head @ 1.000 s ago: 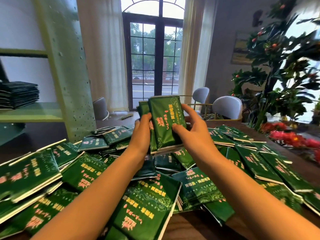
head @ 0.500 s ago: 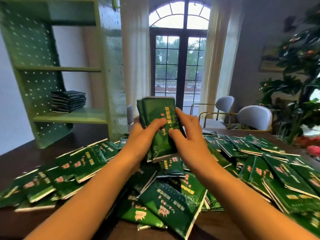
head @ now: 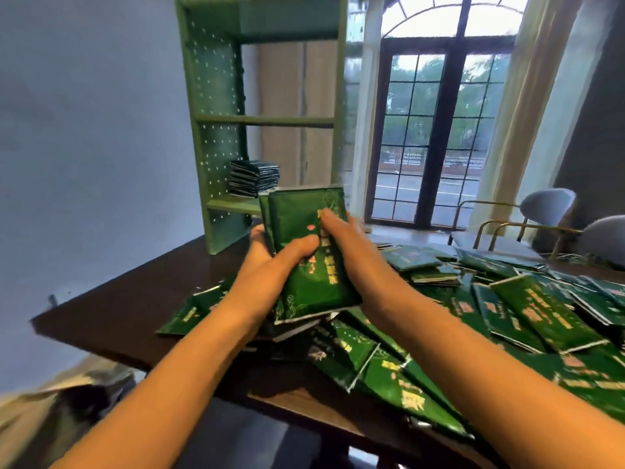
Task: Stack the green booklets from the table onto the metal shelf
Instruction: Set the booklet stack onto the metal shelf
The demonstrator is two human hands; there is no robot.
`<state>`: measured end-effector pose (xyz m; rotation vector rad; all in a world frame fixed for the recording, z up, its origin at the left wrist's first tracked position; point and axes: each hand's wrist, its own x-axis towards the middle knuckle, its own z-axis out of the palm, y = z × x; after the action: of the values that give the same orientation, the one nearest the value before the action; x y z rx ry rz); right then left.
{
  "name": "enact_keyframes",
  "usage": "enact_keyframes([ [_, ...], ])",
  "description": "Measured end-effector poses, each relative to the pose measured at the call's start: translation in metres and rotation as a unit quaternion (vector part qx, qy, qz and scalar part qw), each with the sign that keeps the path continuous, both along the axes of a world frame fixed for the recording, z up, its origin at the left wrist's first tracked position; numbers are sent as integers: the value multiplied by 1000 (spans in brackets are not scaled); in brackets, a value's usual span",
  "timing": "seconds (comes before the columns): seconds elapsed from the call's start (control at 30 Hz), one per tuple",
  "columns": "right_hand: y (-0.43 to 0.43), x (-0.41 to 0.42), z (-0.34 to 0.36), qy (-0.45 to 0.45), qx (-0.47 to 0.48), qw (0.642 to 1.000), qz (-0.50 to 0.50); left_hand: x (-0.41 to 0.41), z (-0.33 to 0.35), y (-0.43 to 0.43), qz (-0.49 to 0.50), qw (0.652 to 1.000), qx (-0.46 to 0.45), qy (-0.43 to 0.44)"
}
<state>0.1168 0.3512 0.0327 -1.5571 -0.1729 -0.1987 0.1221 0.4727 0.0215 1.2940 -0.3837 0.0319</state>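
Observation:
A bundle of green booklets (head: 297,218) is held upright above the table between both hands. My left hand (head: 270,262) grips its left edge, thumb across the cover. My right hand (head: 351,245) holds the right side, fingers laid over the front. Behind the bundle stands the green metal shelf (head: 216,130), with a stack of booklets (head: 253,178) lying on its lower board. Many loose green booklets (head: 527,309) cover the dark table (head: 111,316) below and to the right of my arms.
The shelf stands on the table's far left corner, beside a curtain and a tall window (head: 436,137). Two grey chairs (head: 541,211) stand at the far side on the right. The table's left edge drops off near a blurred object (head: 64,401) on the floor.
The view has swung left, bringing the shelf to the centre. Both hands still hold the bundle, which now sits in front of the shelf's lower board.

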Motion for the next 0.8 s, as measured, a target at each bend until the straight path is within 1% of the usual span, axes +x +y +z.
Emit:
enact_keyframes([
  [0.1, 30, 14, -6, -10, -2, 999, 34, 9, -1, 40, 29, 998, 55, -27],
  [0.23, 65, 33, -14, -36, -13, 997, 60, 20, -4, 84, 56, 995, 84, 6],
  [0.33, 106, 57, -24, -34, -47, 996, 60, 32, -9, 111, 91, 994, 37, 51],
  [0.43, 144, 74, -31, -42, -24, 996, 71, 43, -13, 128, 125, 987, -36, 91],
  [0.5, 166, 84, -34, -45, -2, 996, 71, 51, -16, 136, 157, 980, -75, 96],
  [0.57, 183, 95, -40, -53, 17, 996, 68, 58, -20, 142, 196, 975, -76, 77],
  [0.63, 198, 104, -44, -50, 28, 995, 78, 67, -24, 152, 245, 967, -43, 45],
  [0.8, 220, 118, -44, 1, 81, 982, 170, 89, -40, 190, 342, 938, 43, -38],
])
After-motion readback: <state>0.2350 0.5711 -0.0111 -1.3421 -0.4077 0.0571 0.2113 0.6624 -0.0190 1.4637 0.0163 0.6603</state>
